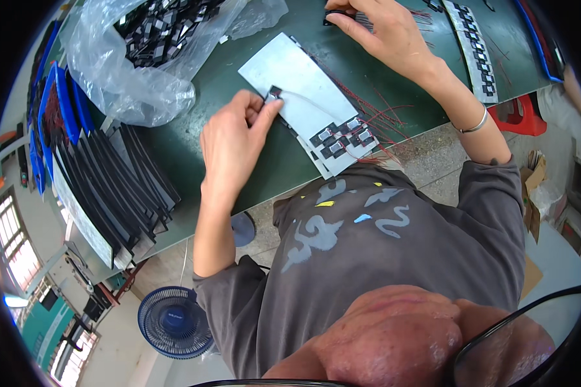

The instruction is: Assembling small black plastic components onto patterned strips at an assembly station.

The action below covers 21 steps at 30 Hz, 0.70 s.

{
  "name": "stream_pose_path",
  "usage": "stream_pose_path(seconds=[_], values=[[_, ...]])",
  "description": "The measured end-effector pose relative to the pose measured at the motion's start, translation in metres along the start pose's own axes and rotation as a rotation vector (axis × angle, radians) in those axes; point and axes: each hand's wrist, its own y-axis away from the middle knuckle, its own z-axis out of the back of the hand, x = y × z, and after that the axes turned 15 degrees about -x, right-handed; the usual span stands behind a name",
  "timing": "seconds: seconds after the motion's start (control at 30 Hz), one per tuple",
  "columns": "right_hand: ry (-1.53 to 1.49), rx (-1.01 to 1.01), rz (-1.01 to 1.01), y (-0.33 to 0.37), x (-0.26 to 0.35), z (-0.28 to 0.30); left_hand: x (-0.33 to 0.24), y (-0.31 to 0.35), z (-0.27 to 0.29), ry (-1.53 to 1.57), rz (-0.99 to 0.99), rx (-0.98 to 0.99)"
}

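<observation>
My left hand (232,138) is closed, with thumb and forefinger pinching a small black-and-silver part (274,94) at the left edge of a pale grey rectangular sheet (287,61). Several similar small black-and-silver parts (336,147) sit in rows at the sheet's near end, with thin red wires (368,111) trailing off to its right. Other sheets show beneath it. Farther back, at the top of the view, my right hand (394,39) has its fingers closed around a dark item (332,16), partly covered by the fingers and cut by the picture's edge.
A clear plastic bag (93,58) of loose black parts lies at the back left. Left of me stands a row of dark strips (103,187) beside blue trays (64,103). A strip lined with black parts (474,58) is at the right. A red stool (519,116) and a blue fan (174,321) stand below.
</observation>
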Motion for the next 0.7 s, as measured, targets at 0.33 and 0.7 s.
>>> stream_pose_path(seconds=[0.33, 0.7], values=[[-0.396, 0.422, -0.503, -0.004, 0.041, -0.037, -0.014, -0.042, -0.01, 0.771, 0.139, 0.04], [-0.447, 0.194, 0.067, -0.005, 0.015, -0.044, -0.008, -0.034, -0.016, 0.735, 0.167, 0.336]])
